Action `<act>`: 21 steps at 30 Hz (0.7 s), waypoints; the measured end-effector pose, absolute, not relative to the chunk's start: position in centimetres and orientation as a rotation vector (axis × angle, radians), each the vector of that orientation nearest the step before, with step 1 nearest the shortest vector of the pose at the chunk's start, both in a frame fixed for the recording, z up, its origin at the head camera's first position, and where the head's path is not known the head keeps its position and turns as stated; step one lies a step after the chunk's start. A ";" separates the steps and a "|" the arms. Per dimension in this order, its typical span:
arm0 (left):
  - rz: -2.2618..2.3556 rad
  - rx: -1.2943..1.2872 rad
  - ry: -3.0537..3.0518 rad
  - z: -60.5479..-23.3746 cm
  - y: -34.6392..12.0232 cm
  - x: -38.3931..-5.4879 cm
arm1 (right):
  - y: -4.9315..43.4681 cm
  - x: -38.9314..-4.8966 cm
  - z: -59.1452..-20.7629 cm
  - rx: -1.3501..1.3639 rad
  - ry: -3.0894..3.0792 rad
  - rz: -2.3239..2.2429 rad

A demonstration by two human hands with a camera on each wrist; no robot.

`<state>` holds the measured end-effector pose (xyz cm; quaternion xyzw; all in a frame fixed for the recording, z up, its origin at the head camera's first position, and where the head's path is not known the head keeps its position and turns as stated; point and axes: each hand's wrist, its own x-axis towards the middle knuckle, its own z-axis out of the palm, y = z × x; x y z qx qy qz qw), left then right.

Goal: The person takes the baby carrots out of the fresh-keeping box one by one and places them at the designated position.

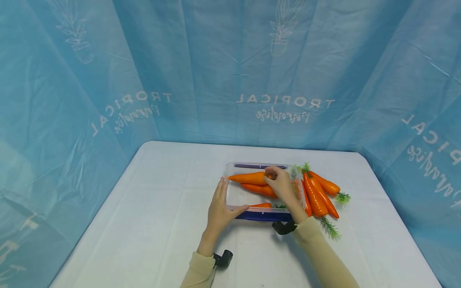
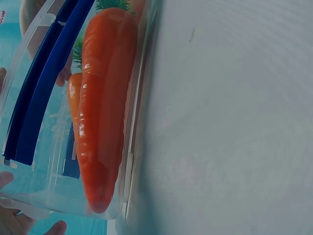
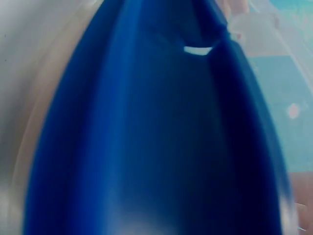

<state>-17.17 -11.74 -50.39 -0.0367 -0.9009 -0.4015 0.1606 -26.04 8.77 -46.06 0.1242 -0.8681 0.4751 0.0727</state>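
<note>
A clear plastic box point(image 1: 234, 197) with blue latches stands at the middle of the table, uncovered. Inside it my right hand point(image 1: 281, 187) grips the thick end of an orange toy carrot point(image 1: 247, 178), whose tip points left near the back wall. Another carrot point(image 1: 258, 190) lies just in front of that one. Along the front wall rests a third carrot point(image 2: 103, 107), seen through the plastic in the left wrist view. My left hand point(image 1: 218, 213) touches the box's front left corner, fingers straight along the left side and thumb at the front rim.
Several more carrots point(image 1: 317, 196) with green tops lie in a pile close against the box's right side. A blue latch point(image 3: 161, 127) fills most of the right wrist view. Behind the white table point(image 1: 173, 200) hangs a blue printed curtain point(image 1: 216, 72).
</note>
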 end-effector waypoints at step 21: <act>-1.157 -0.069 -2.599 -50.2 -11.7 -17.1 | 9.2 -26.5 -47.2 0.414 -2.884 1.223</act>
